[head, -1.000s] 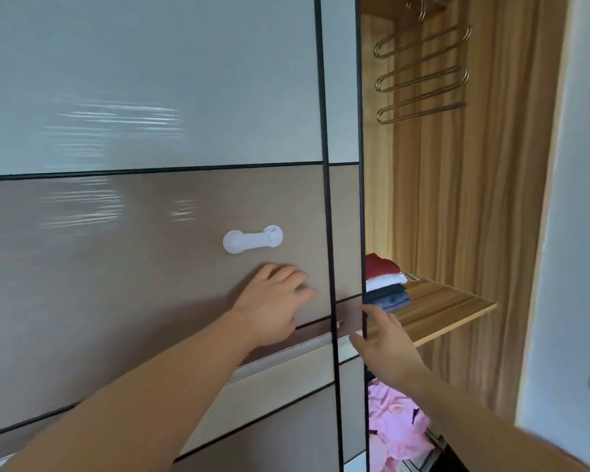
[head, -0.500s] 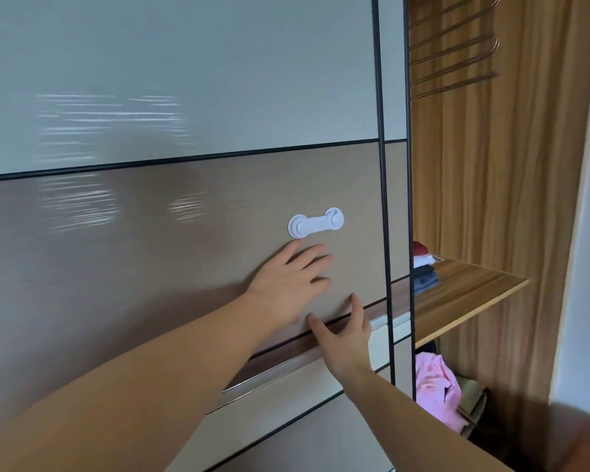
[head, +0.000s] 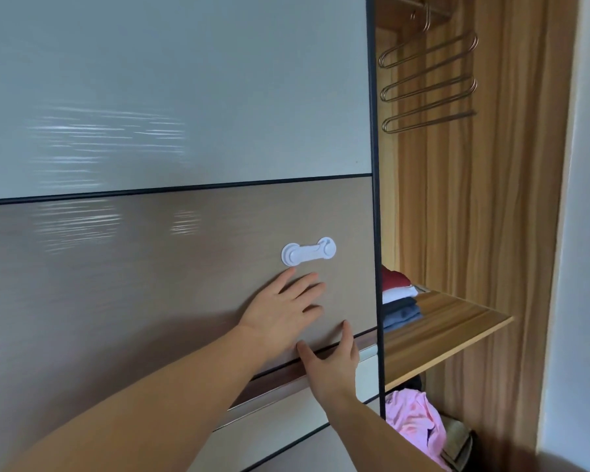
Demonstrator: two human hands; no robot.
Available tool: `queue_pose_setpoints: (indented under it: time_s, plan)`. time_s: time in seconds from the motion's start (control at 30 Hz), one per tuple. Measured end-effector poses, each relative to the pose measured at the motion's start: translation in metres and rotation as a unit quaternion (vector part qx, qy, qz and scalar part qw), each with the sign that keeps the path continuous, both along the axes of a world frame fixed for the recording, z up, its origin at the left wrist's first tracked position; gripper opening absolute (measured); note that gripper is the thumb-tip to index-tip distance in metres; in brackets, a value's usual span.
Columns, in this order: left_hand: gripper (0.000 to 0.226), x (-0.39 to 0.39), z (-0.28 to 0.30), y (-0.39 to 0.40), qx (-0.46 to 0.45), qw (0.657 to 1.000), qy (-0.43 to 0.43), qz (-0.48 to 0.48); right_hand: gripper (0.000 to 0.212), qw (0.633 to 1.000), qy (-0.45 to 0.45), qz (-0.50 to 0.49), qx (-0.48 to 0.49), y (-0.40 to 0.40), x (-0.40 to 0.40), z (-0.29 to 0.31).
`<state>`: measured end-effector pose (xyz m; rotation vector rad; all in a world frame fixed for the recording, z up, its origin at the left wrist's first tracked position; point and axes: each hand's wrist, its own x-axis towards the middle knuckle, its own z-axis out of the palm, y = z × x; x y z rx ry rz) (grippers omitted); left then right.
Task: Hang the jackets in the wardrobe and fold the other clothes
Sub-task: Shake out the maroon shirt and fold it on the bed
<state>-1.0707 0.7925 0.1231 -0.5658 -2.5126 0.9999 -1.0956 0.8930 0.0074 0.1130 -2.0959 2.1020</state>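
1. Now both hands lie flat on the sliding wardrobe door point(head: 184, 267); the left hand point(head: 283, 311) presses the brown panel just below the white child-safety latch point(head: 309, 251), fingers straight and spread, gripping nothing.
2. The right hand point(head: 331, 361) has left the door's edge, where it was a second ago, and now rests open on the horizontal trim strip point(head: 273, 383), thumb spread.
3. Beside the door, the open wardrobe bay shows a shelf point(head: 457, 321) carrying a folded stack of clothes point(head: 397, 301); empty metal hangers point(head: 430, 83) hang above; a pink garment point(head: 413, 420) lies crumpled below the shelf.
4. Judged from this, the door is being pushed aside for access; no jacket is visible, and the pink garment remains unfolded.
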Motion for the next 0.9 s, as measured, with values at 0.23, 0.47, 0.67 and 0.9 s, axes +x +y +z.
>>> queue_pose_setpoints:
  time_s: [0.23, 0.47, 0.67, 0.9]
  plan:
    - [0.049, -0.027, 0.002, 0.047, -0.005, 1.0, 0.001, 0.007, 0.092, 0.999, -0.022, 0.012, -0.028, 0.041, -0.041, 0.001]
    - [0.048, -0.07, 0.002, 0.086, 0.002, 1.0, 0.003, -0.015, 0.092, 0.999, -0.019, -0.008, -0.036, 0.082, -0.081, -0.002]
    - [0.049, -0.114, 0.002, 0.123, 0.017, 0.997, -0.006, -0.073, 0.091, 0.997, -0.041, -0.034, -0.047, 0.128, -0.118, -0.002]
    - [0.048, -0.162, 0.008, 0.176, 0.013, 0.995, -0.015, -0.098, 0.084, 0.994, -0.063, -0.052, -0.068, 0.184, -0.167, -0.002]
